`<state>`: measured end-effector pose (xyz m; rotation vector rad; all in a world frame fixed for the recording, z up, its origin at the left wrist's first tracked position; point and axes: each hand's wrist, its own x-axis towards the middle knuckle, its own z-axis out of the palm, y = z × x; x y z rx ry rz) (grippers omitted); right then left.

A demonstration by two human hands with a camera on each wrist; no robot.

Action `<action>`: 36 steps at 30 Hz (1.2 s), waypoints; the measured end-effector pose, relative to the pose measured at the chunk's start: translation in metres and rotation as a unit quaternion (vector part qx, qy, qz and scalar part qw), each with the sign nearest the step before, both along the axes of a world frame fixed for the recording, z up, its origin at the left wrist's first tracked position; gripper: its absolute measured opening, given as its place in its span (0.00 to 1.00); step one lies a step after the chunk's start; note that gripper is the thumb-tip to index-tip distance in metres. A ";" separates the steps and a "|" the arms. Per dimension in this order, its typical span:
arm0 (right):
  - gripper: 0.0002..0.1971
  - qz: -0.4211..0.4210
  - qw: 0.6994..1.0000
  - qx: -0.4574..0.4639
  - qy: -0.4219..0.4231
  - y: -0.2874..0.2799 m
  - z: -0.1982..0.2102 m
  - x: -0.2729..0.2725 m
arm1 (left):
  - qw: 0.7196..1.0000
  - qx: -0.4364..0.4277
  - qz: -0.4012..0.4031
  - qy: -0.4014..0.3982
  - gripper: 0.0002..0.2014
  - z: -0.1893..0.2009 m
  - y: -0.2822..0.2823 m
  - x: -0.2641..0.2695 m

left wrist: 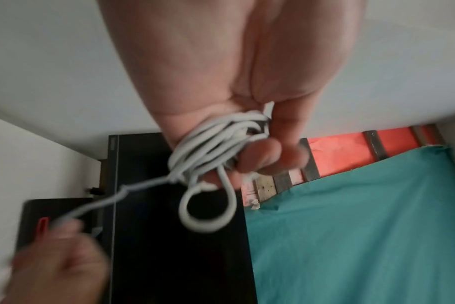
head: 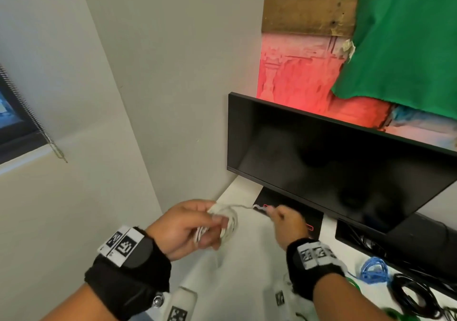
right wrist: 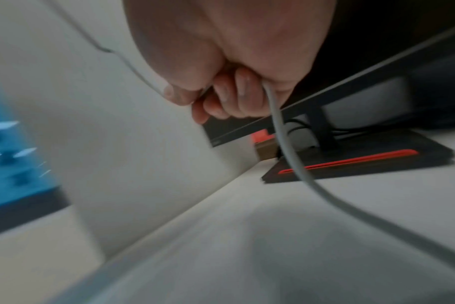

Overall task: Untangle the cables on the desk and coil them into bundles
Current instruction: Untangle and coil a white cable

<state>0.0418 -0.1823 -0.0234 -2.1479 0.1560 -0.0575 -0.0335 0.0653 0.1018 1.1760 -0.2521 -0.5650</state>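
Note:
My left hand [head: 197, 224] holds a coil of white cable [head: 228, 221] above the white desk [head: 247, 276], near its left end. In the left wrist view the white cable coil [left wrist: 213, 144] is wound round the fingers [left wrist: 268, 156], with one loop hanging below. A taut strand [head: 243, 207] runs from the coil to my right hand [head: 284, 219], which pinches it in front of the monitor base. The right wrist view shows the curled fingers [right wrist: 234, 96] gripping the white cable [right wrist: 286, 144], which trails down over the desk.
A black monitor [head: 333, 162] stands at the back on a black base with red trim [head: 314, 221]. A blue cable bundle [head: 373, 270], a black cable bundle [head: 415, 296] and green cable [head: 353, 283] lie at the right. The wall [head: 173, 98] borders the desk's left end.

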 end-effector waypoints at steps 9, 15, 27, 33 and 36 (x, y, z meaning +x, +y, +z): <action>0.24 0.449 0.889 -0.045 0.072 0.079 0.029 -0.085 | 0.951 0.154 0.250 -0.101 0.11 -0.027 0.004 0.040; 0.11 0.292 0.950 0.042 -0.099 0.043 0.079 -0.054 | 0.965 0.215 0.081 -0.128 0.24 -0.051 0.007 0.019; 0.23 0.185 0.913 0.357 0.065 0.064 0.052 -0.044 | 0.994 -0.017 0.101 0.034 0.11 -0.030 -0.033 0.005; 0.15 0.133 0.977 0.160 0.039 0.055 0.036 -0.041 | 0.972 -0.183 0.145 0.026 0.15 -0.011 -0.021 0.023; 0.10 0.267 0.958 0.066 0.076 0.073 0.037 -0.063 | 0.971 -0.126 0.201 -0.004 0.21 -0.015 -0.020 0.032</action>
